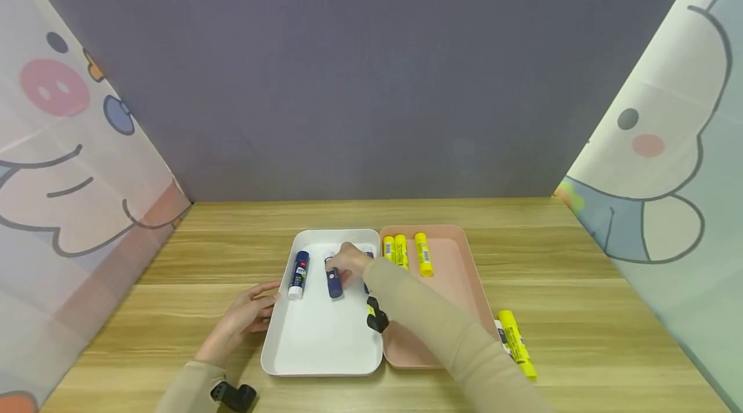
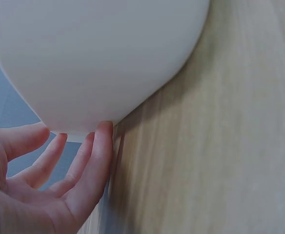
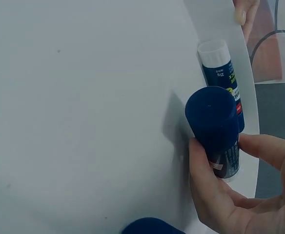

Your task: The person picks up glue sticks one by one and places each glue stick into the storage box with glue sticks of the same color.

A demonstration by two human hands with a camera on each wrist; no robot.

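Note:
My right hand point(image 1: 350, 259) pinches a navy glue stick point(image 1: 334, 288) between thumb and fingers, over the upper middle of the white tray point(image 1: 322, 345). Seen in the right wrist view, this stick tilts with its blue end towards the camera. Another navy glue stick point(image 1: 299, 271) with a white cap lies along the tray's left side. A third navy glue stick point(image 1: 367, 287), by the right wall, is mostly hidden behind my right hand and wrist. My left hand point(image 1: 246, 313) touches the tray's outer left wall with its fingertips, fingers loosely extended point(image 2: 74, 175).
A pink tray point(image 1: 464, 284) adjoins the white one on the right, with three yellow glue sticks point(image 1: 424, 255) near its far end. Right of it, on the wooden table point(image 1: 586, 310), lie a yellow glue stick point(image 1: 516, 344) and a partly hidden white-and-navy stick point(image 1: 502, 337).

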